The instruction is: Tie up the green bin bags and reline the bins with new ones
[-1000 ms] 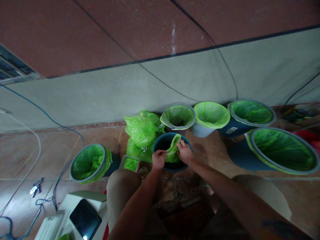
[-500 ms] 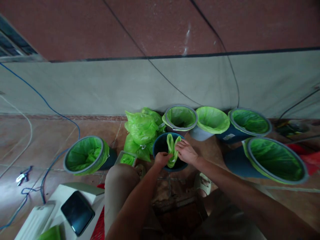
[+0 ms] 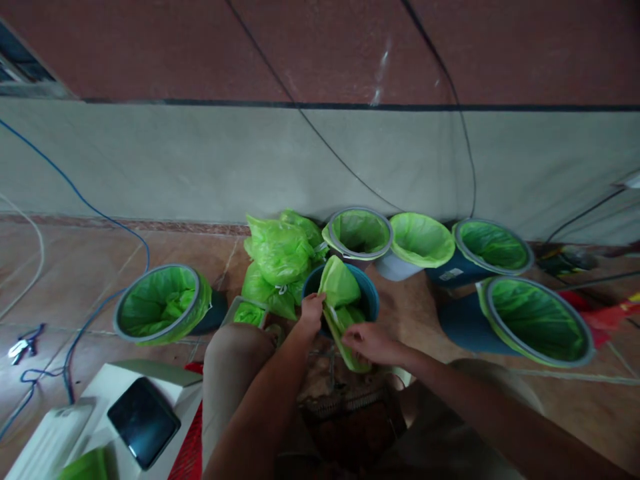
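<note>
A light green plastic bag (image 3: pixel 341 283) is stretched partly open over the blue bin (image 3: pixel 371 297) between my knees. My left hand (image 3: pixel 313 311) is closed on the bag's edge at the bin's left side. Nearer to me, my right hand (image 3: pixel 373 340) pinches the bag's other edge, above the near rim. Part of the bag hangs down in front of the bin, and part dips inside it. The bin's near rim is mostly hidden by the bag and my hands.
Lined bins stand along the wall: a grey-rimmed bin (image 3: pixel 361 232), a pale bin (image 3: pixel 423 239) and others at right. Tied green bags (image 3: pixel 280 253) lie left of them. Another lined bin (image 3: pixel 163 303), a small tray (image 3: pixel 250 313), a phone (image 3: pixel 144 421) and a blue cable (image 3: pixel 80 190) are at left.
The bag has gone from a narrow folded loop to a wider opened shape. My right hand has moved down towards me, drawing its edge over the near rim. The view has shifted slightly.
</note>
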`<action>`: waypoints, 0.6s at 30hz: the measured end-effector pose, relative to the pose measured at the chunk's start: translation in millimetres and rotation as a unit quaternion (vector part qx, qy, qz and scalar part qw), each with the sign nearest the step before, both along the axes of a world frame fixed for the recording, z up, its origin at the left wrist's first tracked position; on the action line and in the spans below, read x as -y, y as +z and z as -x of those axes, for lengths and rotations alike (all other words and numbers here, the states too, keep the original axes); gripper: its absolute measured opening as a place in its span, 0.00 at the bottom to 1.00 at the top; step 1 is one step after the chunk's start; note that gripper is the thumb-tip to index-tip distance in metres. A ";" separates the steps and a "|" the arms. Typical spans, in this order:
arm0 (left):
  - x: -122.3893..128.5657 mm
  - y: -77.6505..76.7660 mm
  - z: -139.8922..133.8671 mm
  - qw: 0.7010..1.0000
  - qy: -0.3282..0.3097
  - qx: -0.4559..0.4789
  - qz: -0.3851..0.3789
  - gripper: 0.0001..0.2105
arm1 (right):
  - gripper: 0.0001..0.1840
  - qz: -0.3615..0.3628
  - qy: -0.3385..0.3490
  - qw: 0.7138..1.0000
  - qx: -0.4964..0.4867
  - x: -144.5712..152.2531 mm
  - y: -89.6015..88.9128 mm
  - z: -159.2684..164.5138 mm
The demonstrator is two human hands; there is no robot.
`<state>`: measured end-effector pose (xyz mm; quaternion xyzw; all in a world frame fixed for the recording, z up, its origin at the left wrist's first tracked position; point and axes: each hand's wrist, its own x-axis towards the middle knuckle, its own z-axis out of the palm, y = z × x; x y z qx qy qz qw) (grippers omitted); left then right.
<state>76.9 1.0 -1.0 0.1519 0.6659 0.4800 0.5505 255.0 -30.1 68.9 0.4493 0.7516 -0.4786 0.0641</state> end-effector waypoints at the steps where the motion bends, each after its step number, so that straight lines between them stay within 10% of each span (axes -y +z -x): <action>1: 0.4 0.9 -2.3 1.000 -0.002 0.023 -0.010 0.10 | 0.17 -0.075 -0.039 0.996 0.008 -7.5 -0.7 5.3; 4: 0.1 5.0 -7.7 0.996 -0.016 0.079 -0.029 0.14 | 0.18 -0.189 -0.084 0.977 0.044 -29.2 -6.4 18.6; 11: 3.5 9.1 -11.1 0.995 -0.034 0.088 -0.012 0.14 | 0.10 -0.156 -0.075 0.982 0.071 -41.7 -27.5 26.3; 18: -1.1 -0.5 13.7 0.993 0.042 -0.095 0.064 0.03 | 0.16 0.002 -0.325 0.945 -0.030 -65.0 -46.3 -10.2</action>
